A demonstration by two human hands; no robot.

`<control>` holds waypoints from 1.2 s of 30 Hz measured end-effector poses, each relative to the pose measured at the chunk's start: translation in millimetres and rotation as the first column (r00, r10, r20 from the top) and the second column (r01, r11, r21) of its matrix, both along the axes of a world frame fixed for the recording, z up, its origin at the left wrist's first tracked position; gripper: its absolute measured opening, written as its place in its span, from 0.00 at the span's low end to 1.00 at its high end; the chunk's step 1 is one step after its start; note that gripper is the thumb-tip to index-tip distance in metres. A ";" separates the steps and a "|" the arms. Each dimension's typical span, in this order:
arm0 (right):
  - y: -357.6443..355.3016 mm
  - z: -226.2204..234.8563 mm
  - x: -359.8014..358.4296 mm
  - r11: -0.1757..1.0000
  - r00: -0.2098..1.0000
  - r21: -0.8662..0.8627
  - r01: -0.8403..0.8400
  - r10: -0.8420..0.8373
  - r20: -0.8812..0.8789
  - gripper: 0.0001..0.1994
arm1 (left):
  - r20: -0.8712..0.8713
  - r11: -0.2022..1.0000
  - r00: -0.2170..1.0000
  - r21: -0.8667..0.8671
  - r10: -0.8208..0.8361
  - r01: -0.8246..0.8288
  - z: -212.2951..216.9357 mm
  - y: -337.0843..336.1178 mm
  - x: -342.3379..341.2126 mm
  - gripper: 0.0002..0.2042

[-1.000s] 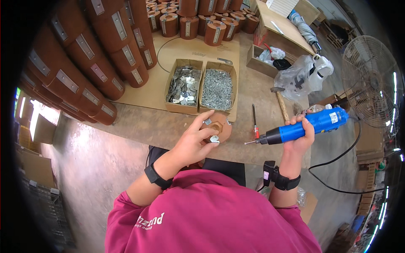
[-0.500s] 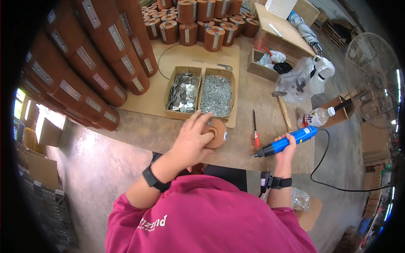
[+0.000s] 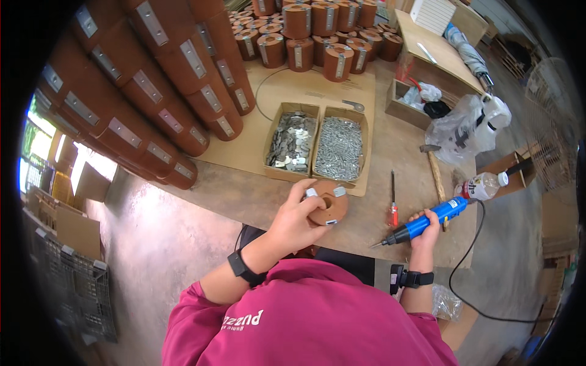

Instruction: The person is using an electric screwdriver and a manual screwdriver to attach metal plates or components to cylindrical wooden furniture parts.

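My left hand (image 3: 292,224) grips a short reddish-brown cylinder (image 3: 334,211) at the table's front edge, thumb reaching over its end face toward the centre hole. Small metal plates show around that face's rim. In my right hand (image 3: 427,233) is a blue corded electric screwdriver (image 3: 434,218), its bit pointing left, apart from the cylinder. Just beyond the cylinder are two open cardboard boxes: one of flat metal plates (image 3: 292,141), the other of silvery screws (image 3: 339,146). A screwdriver with a red handle (image 3: 394,213) lies between the cylinder and the electric one.
Tall stacks of brown cylinders (image 3: 146,91) rise at the left; more cylinders (image 3: 299,55) crowd the back. On the right are a hammer (image 3: 437,183), a plastic bottle (image 3: 485,185), a plastic bag (image 3: 458,134) and a fan (image 3: 552,116). A black cord (image 3: 455,274) trails rightward.
The cylinder has turned in my left hand, bringing its end face, hole and rim plates into fuller view. My right hand still holds the electric screwdriver. The whole view has shifted.
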State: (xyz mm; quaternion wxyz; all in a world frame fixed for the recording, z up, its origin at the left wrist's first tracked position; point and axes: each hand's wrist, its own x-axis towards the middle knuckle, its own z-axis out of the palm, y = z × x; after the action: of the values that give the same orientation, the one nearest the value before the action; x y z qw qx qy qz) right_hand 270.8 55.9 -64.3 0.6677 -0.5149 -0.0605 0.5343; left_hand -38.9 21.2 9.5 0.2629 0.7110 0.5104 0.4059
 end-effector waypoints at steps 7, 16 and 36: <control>-0.1 4.3 -6.2 0.999 0.999 -0.017 0.032 -0.031 0.021 0.07 | 0.013 0.993 0.995 -0.069 -0.098 0.098 -1.5 4.4 -7.9 0.20; 0.5 4.1 -5.0 1.000 1.000 0.011 0.005 -0.005 0.013 0.07 | -0.206 0.989 0.978 -0.150 -0.015 -0.016 -5.2 96.0 -61.2 0.09; -0.4 -1.9 -2.8 0.999 1.000 0.047 -0.023 0.023 0.017 0.08 | -0.280 0.988 0.959 -0.152 -0.047 0.004 14.0 94.8 -49.7 0.06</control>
State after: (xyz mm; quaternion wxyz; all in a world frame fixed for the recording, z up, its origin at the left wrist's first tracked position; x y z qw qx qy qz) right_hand 268.0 55.5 -66.2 0.6730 -0.5023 -0.0845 0.5363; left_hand -88.6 115.9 23.5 0.2453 0.7463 0.5627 0.2574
